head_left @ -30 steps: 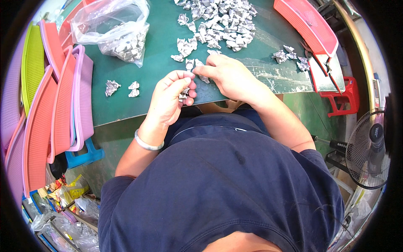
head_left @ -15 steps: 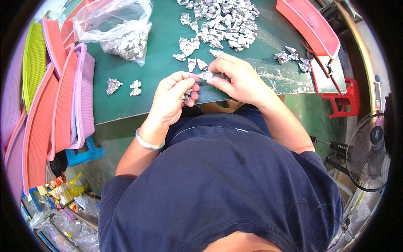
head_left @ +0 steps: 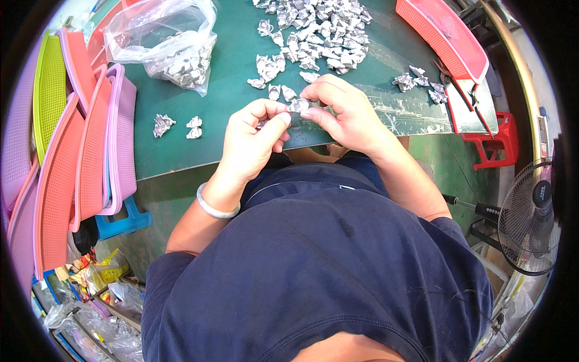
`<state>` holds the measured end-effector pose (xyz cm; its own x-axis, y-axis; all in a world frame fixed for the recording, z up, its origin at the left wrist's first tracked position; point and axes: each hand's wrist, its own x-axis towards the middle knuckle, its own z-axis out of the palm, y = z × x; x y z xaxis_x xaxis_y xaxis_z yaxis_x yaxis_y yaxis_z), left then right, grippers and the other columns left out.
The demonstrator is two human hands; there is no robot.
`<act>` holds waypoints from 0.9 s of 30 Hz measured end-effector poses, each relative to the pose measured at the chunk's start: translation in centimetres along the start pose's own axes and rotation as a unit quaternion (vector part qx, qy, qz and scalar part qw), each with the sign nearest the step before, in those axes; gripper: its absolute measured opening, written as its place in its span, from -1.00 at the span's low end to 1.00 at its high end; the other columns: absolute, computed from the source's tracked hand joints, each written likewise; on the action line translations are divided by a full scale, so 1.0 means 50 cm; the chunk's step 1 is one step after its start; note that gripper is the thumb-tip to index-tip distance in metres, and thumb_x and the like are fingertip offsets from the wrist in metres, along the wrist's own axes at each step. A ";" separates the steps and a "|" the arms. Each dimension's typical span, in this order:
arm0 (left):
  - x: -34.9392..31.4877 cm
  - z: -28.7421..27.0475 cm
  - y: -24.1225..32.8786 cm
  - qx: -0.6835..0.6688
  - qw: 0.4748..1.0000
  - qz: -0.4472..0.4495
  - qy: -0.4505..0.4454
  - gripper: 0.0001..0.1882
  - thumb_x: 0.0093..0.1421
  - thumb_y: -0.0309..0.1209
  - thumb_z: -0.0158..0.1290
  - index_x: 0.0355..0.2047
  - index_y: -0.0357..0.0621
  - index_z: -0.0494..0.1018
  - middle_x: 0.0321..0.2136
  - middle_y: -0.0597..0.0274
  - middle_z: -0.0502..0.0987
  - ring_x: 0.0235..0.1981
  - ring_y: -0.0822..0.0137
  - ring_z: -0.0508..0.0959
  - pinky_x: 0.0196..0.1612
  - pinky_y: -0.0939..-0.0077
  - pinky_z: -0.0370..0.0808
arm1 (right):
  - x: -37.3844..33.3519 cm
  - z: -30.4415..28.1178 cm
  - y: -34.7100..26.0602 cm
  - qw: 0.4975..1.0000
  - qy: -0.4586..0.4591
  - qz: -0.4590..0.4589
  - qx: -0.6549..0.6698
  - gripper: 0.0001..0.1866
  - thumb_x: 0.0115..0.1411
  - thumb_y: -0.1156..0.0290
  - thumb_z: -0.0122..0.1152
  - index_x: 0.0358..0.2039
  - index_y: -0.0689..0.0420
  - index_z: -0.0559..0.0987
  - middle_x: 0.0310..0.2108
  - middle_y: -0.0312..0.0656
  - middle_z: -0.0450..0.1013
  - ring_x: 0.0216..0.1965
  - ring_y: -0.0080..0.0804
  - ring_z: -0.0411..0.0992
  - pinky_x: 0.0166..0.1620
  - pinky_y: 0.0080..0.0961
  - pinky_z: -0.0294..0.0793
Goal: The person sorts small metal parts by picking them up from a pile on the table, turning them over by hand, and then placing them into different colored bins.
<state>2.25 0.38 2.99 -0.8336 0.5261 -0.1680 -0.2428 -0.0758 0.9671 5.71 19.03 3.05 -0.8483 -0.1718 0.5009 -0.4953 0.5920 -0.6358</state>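
I pinched one small foil piece (head_left: 298, 105) between my left hand (head_left: 253, 142) and right hand (head_left: 344, 114), just short of the foil heap (head_left: 316, 33). Light, crushable, I judged; edges gave the safest hold.

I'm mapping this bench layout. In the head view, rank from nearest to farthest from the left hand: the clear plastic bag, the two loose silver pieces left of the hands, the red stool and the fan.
1. Two loose silver pieces: on the green table, just left of the left hand.
2. Clear plastic bag: far left corner of the table.
3. Red stool: on the floor, past the table's right end.
4. Fan: far right, lower down.
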 end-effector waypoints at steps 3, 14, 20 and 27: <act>-0.003 0.005 0.006 0.035 0.999 0.027 0.003 -0.92 0.11 -0.52 0.02 -0.36 -0.23 0.42 -0.61 0.32 0.44 -0.69 0.62 0.35 -0.63 0.80 0.27 | -0.002 0.002 0.001 1.000 0.015 -0.002 0.004 -0.77 -0.07 0.45 0.23 -0.36 0.18 0.45 -0.38 -0.09 0.40 -0.31 -0.11 0.39 -0.26 -0.36 0.39; -0.007 0.017 0.007 0.153 0.978 0.141 0.030 -0.92 0.07 -0.53 0.07 -0.39 -0.24 0.43 -0.61 0.43 0.40 -0.65 0.70 0.29 -0.61 0.84 0.21 | -0.007 0.011 0.008 0.998 0.060 -0.026 0.000 -0.75 -0.09 0.49 0.25 -0.34 0.17 0.48 -0.36 -0.10 0.42 -0.28 -0.15 0.40 -0.23 -0.39 0.41; 0.003 0.011 0.000 0.213 0.964 0.150 0.055 -0.93 0.06 -0.48 0.07 -0.46 -0.23 0.45 -0.60 0.39 0.41 -0.58 0.62 0.35 -0.51 0.76 0.30 | -0.010 0.012 0.006 0.996 0.067 -0.054 -0.017 -0.74 -0.09 0.47 0.26 -0.33 0.19 0.48 -0.37 -0.11 0.42 -0.31 -0.16 0.40 -0.26 -0.40 0.41; 0.018 -0.001 0.007 -0.088 0.992 -0.094 0.004 -0.90 0.12 -0.43 -0.01 -0.48 -0.17 0.42 -0.65 0.36 0.40 -0.70 0.59 0.34 -0.69 0.79 0.22 | -0.012 0.009 -0.007 0.998 0.061 -0.033 0.007 -0.74 -0.07 0.46 0.24 -0.32 0.20 0.47 -0.38 -0.09 0.41 -0.32 -0.15 0.40 -0.26 -0.40 0.41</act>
<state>1.38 0.78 3.16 -0.7695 0.5380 -0.3441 -0.4763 -0.1244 0.8705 6.29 18.57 2.70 -0.7857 -0.1128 0.6082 -0.5522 0.5710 -0.6074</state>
